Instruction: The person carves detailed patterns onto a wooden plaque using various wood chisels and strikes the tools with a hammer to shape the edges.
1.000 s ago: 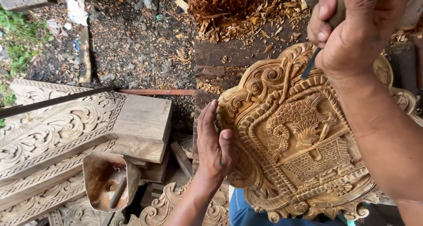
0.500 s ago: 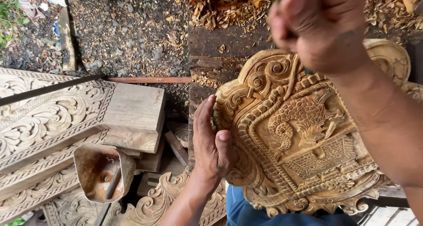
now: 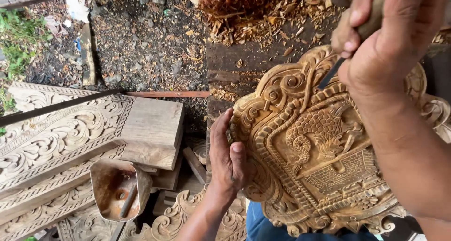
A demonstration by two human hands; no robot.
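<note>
Carved wooden panel (image 3: 324, 147), crest-shaped with scrolls and a scaled figure in relief, resting tilted across the person's lap at the right of the view. Right hand (image 3: 390, 39), fingers wrapped tight around the wooden handle of a chisel (image 3: 331, 74); the dark blade meets the scrollwork near the panel's top edge. Left hand (image 3: 228, 159), fingers curled against the panel's left rim, thumb lying along it, steadying the piece rather than grasping it fully. Risk, as judged: the panel is braced only by lap and one hand, so a hard push may make it shift, and the blade could skid across finished relief or chip a thin scroll. The left hand sits clear of the blade's line at present. Surroundings: carved beams (image 3: 61, 137) at the left, a rusty metal can (image 3: 120, 189) below them, wood shavings (image 3: 244, 11) on the dark ground above.
</note>
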